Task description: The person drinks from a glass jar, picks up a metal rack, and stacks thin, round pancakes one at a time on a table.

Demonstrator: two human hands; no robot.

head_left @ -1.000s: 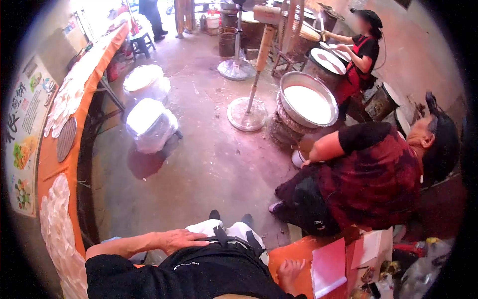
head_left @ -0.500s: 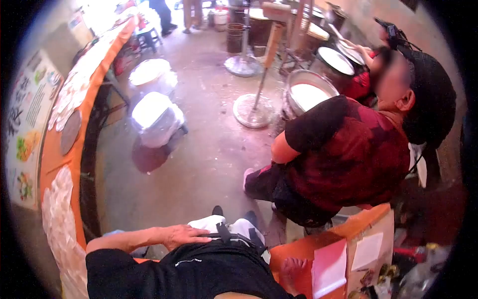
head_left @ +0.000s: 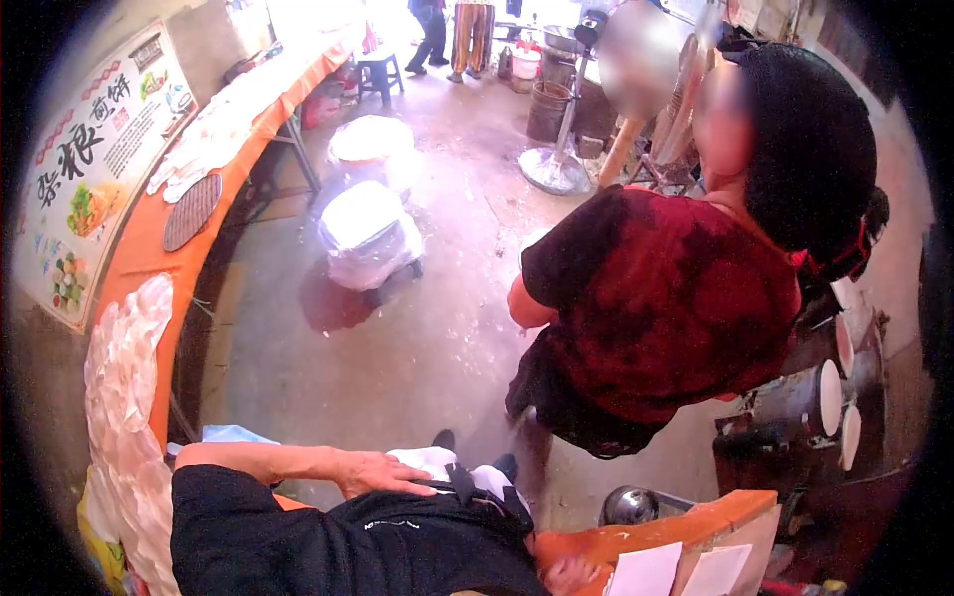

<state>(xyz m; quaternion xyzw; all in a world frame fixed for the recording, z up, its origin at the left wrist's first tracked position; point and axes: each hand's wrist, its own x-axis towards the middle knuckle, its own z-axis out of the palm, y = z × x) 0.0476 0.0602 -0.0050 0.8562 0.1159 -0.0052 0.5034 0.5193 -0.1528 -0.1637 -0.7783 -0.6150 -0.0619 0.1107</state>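
Observation:
My left hand (head_left: 388, 474) lies flat at the waist of my black shirt (head_left: 348, 541), its fingers stretched out and holding nothing. Low in the view, my right hand (head_left: 571, 574) is over the orange-covered table edge (head_left: 646, 536), slightly blurred, with its fingers apart and nothing visible in them. White paper sheets (head_left: 646, 571) lie just to its right.
A person in a red and black shirt (head_left: 666, 308) stands at right. Plastic-covered stools (head_left: 368, 233) stand on the floor. A long orange table (head_left: 174, 263) with pale sheets (head_left: 124, 397) runs along the left. Drums (head_left: 795, 402) are at right.
The view has turned, so the wall poster shows more fully. The person at right faces a different way and hides the white-filled pot. Round-ended drums now show at right.

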